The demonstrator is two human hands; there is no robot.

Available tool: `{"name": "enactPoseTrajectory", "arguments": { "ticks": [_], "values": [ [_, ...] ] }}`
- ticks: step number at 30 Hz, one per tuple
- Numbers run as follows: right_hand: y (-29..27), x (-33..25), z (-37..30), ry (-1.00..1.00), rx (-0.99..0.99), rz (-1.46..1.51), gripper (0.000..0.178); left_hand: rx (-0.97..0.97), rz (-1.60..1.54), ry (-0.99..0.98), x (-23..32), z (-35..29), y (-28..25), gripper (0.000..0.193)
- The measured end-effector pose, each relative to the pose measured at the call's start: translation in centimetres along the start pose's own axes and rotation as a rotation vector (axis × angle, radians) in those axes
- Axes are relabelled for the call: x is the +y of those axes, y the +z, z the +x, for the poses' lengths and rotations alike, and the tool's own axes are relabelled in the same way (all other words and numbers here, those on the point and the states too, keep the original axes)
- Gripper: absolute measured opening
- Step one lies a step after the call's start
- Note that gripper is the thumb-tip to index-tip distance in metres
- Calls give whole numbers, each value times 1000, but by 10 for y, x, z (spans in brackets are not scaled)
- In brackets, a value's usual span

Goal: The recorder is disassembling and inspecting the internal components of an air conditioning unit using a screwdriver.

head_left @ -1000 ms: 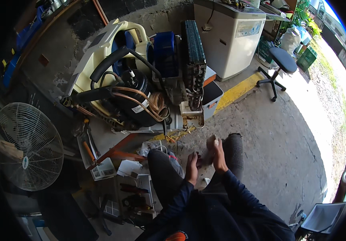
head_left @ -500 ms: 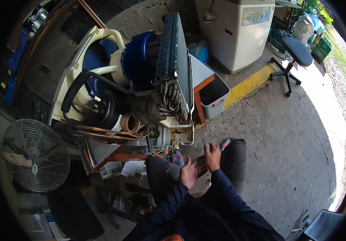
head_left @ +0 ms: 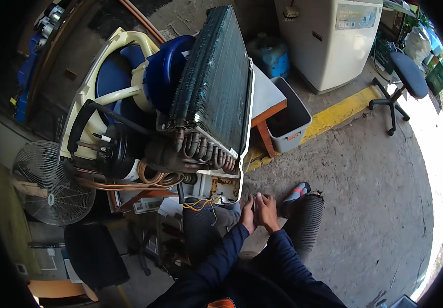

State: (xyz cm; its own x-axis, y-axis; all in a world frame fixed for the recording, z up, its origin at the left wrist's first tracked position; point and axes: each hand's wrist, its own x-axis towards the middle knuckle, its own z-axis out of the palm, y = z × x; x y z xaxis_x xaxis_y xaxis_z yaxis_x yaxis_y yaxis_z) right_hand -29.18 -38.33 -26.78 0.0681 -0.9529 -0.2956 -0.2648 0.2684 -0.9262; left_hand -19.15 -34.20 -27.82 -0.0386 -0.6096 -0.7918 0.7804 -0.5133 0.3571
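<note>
In front of my knees, my left hand (head_left: 247, 217) and my right hand (head_left: 268, 213) are pressed together, fingers closed. A dark gap shows between them; whether anything is held there is hidden. Just beyond and left is an opened air-conditioner unit. Loose yellow wires (head_left: 199, 206) hang from its near corner, close to my left hand but apart from it. The unit has a finned coil (head_left: 219, 82) with bent tube ends, coiled copper tubing (head_left: 152, 177), a black compressor (head_left: 120, 154), a blue rounded housing (head_left: 165, 74) and a cream fan shroud (head_left: 116, 97).
The unit rests on a stand with a reddish-brown leg (head_left: 266, 138). Beside it are a grey bin (head_left: 292, 141), a blue gas cylinder (head_left: 272, 56) and a white appliance (head_left: 339, 56). A swivel stool (head_left: 409, 77) stands far right. At left are a round fan (head_left: 52, 197) and a black chair (head_left: 95, 256).
My left hand has turned from palm-up and open to closed against my right hand. The view has shifted, so the unit appears larger and my right foot lower.
</note>
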Motion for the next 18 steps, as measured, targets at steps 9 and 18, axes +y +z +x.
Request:
{"name": "enactPoseTrajectory", "arguments": {
  "ticks": [9,18],
  "values": [
    [-12,-17,-3,-309,250,-92,44,-39,57,109,-8,-28,50,48],
    [-20,39,15,557,-194,1030,41,-188,419,335,11,-108,50,39]
  ]
}}
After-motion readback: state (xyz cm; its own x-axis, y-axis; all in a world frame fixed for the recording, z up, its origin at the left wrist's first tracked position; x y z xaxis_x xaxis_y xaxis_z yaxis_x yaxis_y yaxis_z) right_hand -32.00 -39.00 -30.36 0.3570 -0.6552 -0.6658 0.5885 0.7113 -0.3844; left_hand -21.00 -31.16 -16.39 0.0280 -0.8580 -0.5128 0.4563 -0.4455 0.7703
